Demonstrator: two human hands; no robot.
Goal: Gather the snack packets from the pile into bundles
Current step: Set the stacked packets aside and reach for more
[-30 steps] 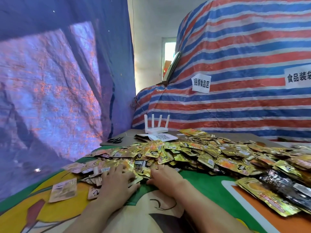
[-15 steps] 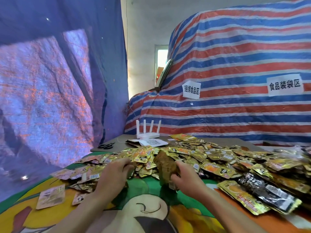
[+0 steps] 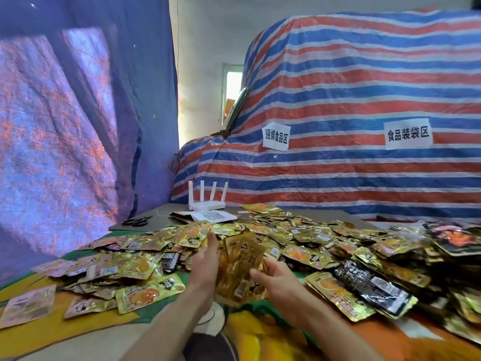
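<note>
Of the person only two arms show, and both are bare: the left forearm [image 3: 166, 327] and the right forearm [image 3: 325, 327] run uncovered from the lower edge of the view up to the wrists, with bare skin at either wrist. The left hand [image 3: 204, 261] looks slim, with long narrow fingers [image 3: 210, 243], while the right hand [image 3: 277, 278] shows its broader back and thumb. Hands and fingers are bare as well, and the nails are too small to make out
</note>
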